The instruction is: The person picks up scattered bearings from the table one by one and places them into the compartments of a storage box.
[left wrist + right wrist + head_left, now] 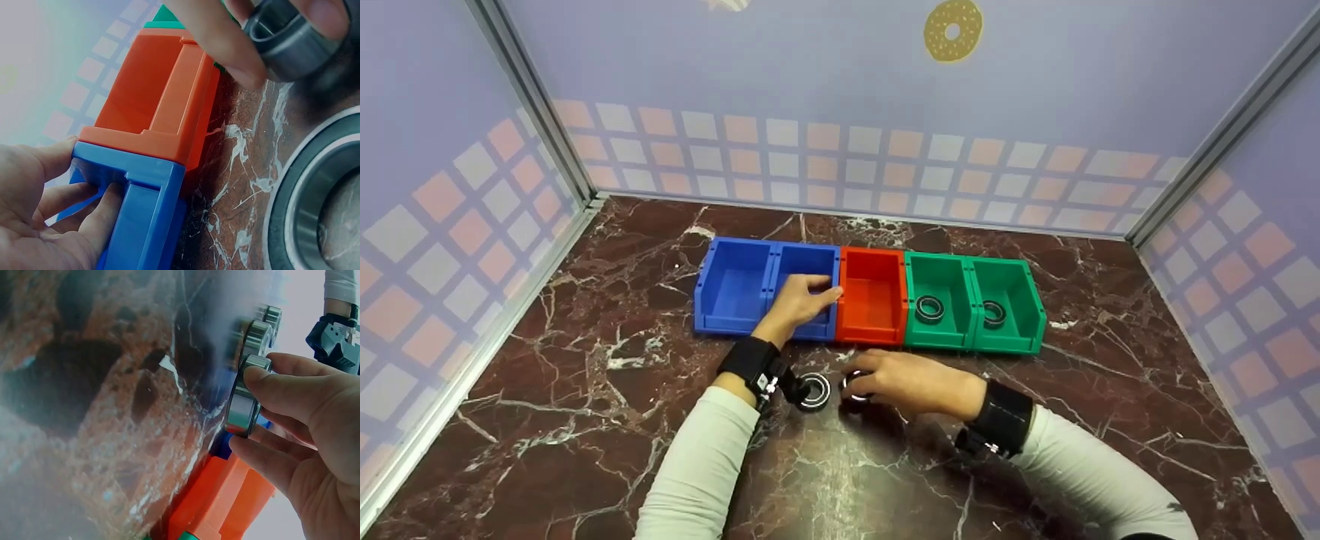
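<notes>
My left hand is at the second blue bin. Its thumb rests on the rim beside the red bin, and its fingers curl inside, gripping the side wall between them. In front of the red bin, my right hand pinches a metal ball bearing between thumb and fingers, tilted on edge in the right wrist view. Another bearing lies on the table between the hands, close under the left wrist's camera. Further bearings appear behind the held one in the right wrist view.
A second blue bin stands at the row's left end. To the right, two joined green bins each hold one bearing. The bins stand on a dark red marbled table, enclosed by tiled-pattern walls.
</notes>
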### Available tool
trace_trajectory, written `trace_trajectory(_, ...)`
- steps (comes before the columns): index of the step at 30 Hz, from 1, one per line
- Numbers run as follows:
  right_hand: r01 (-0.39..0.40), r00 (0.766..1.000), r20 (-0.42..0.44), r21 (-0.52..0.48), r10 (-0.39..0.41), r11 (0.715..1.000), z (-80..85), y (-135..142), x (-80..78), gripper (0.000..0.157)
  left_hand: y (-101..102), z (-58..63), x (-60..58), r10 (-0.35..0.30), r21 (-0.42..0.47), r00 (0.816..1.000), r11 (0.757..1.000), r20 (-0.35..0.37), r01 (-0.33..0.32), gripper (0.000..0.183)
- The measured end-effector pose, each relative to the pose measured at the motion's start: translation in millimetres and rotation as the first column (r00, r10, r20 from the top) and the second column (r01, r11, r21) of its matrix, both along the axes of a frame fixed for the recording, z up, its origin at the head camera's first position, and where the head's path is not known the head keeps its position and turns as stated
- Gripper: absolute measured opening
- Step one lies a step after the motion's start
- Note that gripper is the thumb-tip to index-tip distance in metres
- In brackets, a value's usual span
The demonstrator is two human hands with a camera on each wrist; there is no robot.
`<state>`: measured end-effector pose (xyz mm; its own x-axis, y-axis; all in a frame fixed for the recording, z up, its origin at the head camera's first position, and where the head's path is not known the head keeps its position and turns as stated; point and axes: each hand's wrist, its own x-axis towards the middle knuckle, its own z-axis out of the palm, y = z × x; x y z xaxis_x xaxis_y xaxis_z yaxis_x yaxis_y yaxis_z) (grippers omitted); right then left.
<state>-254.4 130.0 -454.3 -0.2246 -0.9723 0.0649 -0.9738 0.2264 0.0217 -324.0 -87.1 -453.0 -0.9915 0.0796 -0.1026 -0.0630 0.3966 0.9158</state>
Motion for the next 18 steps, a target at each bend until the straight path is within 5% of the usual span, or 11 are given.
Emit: trace_trajectory(18,-0.027,0.999,-0.048,-0.042,0.025,0.999,26.6,0,-5.2,0.029,0,-1.2,-0.3,0.002,0.011,1.0,1.0,0.001,-0.002,0.052)
